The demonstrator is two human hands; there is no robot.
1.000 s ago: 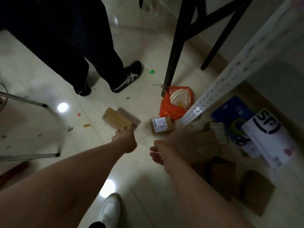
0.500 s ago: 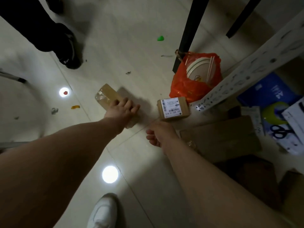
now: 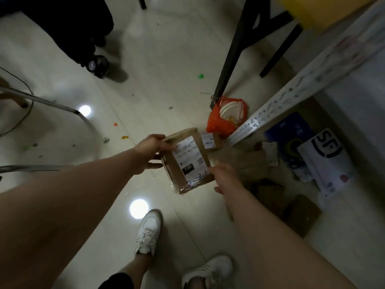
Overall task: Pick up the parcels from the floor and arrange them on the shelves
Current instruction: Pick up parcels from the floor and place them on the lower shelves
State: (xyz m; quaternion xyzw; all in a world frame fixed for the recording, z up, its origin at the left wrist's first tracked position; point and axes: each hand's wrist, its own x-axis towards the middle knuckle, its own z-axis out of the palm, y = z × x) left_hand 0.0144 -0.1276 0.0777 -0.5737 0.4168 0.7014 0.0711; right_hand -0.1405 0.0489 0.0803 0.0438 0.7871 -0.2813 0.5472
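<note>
1. One brown cardboard parcel (image 3: 187, 161) is off the floor, held between two bare hands above the pale tiled floor (image 3: 162, 59); its white shipping label (image 3: 190, 157) faces up.
2. The left hand (image 3: 149, 154) is closed on the parcel's upper-left edge, fingers over the top and thumb beneath.
3. The right hand (image 3: 224, 177) clasps the parcel's lower-right corner, fingers curled around it.
4. One smaller labelled cardboard box (image 3: 210, 140) lies on the floor just beyond the held parcel, beside one orange plastic bag (image 3: 218, 124).
5. One white perforated shelf upright (image 3: 291, 97) slants across the right side.
6. Under the shelf lie one white SF envelope (image 3: 327, 161), one blue package (image 3: 289, 132) and several brown cardboard pieces (image 3: 270, 195); their count is unclear in the dimness.
7. Two white sneakers (image 3: 149, 230) stand at the bottom.
</note>
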